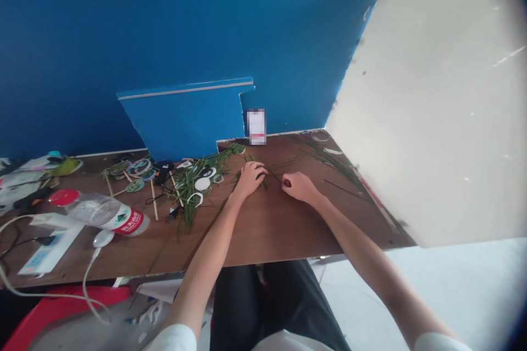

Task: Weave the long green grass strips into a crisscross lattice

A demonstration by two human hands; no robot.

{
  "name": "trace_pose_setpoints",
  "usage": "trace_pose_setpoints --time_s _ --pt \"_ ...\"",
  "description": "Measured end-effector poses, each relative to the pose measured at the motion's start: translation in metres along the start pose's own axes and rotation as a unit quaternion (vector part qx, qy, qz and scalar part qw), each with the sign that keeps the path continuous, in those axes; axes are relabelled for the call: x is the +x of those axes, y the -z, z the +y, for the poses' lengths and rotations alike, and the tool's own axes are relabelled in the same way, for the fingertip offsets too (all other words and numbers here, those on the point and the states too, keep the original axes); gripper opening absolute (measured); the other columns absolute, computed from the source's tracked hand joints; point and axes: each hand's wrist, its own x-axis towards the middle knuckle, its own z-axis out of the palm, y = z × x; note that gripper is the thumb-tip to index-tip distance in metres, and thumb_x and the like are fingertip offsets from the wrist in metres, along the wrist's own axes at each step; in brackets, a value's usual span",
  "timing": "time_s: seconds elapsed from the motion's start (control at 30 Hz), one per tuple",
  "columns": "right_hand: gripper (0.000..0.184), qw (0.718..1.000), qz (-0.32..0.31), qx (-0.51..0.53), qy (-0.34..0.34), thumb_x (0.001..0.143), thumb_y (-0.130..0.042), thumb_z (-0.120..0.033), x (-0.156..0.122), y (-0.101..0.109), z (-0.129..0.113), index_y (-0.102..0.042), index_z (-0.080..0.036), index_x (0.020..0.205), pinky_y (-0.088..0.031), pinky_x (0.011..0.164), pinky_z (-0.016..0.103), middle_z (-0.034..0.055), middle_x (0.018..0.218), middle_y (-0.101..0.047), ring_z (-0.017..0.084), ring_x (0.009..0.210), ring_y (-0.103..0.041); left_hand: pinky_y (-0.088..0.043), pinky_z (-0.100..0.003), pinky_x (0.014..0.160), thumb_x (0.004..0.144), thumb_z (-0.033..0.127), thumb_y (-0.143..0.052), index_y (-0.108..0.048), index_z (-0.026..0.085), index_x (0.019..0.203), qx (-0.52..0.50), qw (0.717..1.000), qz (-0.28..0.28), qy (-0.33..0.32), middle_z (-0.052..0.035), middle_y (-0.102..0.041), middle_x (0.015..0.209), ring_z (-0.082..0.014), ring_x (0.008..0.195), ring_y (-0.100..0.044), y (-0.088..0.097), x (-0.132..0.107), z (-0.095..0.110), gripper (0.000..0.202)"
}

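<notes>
My left hand (250, 178) rests on the table, fingers curled over a small bunch of green leaf strips (264, 182) and pressing it down. Just right of it, my right hand (300, 185) is closed in a pinch on a thin green strip (278, 177) that runs toward the left hand. The fingertips hide where the strip ends. More long green strips (335, 159) lie behind and to the right of my right hand. A heap of cut strips (189, 192) lies left of my left hand, with white round pieces (202, 184) on it.
A plastic bottle (101, 213) lies on its side at the left by a white power strip (51, 249) with cables. Round fans on sticks (135, 184) lie behind. A blue board (185, 120) leans on the blue wall; a pale panel (444, 120) stands right.
</notes>
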Motion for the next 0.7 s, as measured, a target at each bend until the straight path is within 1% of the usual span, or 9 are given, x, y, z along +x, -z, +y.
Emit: trace_pose_setpoints --time_s 0.13,0.23,0.43,0.7 --pt "0.009 1.000 0.005 -0.014 -0.010 0.081 -0.057 -0.026 -0.0001 0.0012 0.0011 -0.066 -0.023 0.083 -0.031 0.062 0.025 0.0014 0.081 -0.070 0.017 0.077 -0.060 -0.035 -0.044 0.102 0.094 0.021 -0.054 -0.070 0.029 0.100 0.002 1.000 -0.006 -0.013 -0.0030 -0.057 0.130 -0.0245 0.126 -0.041 -0.0004 0.0003 0.0001 0.020" --pt "0.010 1.000 0.003 -0.019 -0.012 0.083 -0.056 -0.027 -0.0003 0.0011 0.0009 -0.066 -0.024 0.086 -0.031 0.062 0.025 0.0014 0.083 -0.070 0.017 0.077 -0.060 -0.035 -0.045 0.102 0.093 0.020 -0.054 -0.072 0.029 0.097 0.002 1.000 -0.007 -0.019 -0.0023 -0.057 0.130 -0.0245 0.126 -0.041 -0.0020 0.0003 -0.0016 0.021" --pt "0.013 1.000 -0.007 -0.016 -0.011 0.084 -0.056 -0.027 0.0004 -0.0022 -0.0002 -0.067 -0.023 0.089 -0.033 0.063 0.024 0.0027 0.083 -0.070 0.017 0.077 -0.060 -0.034 -0.047 0.104 0.093 0.019 -0.054 -0.074 0.030 0.094 -0.009 1.000 -0.010 -0.015 -0.0019 -0.057 0.130 -0.0244 0.126 -0.041 -0.0037 0.0002 -0.0044 0.022" --pt "0.014 1.000 0.000 -0.015 -0.006 0.087 -0.055 -0.028 0.0011 -0.0071 -0.0052 -0.067 -0.023 0.091 -0.034 0.065 0.025 0.0026 0.081 -0.069 0.017 0.079 -0.060 -0.035 -0.046 0.102 0.093 0.020 -0.054 -0.073 0.030 0.094 -0.008 1.000 -0.006 -0.015 -0.0017 -0.058 0.128 -0.0240 0.125 -0.042 -0.0029 -0.0005 -0.0033 0.022"
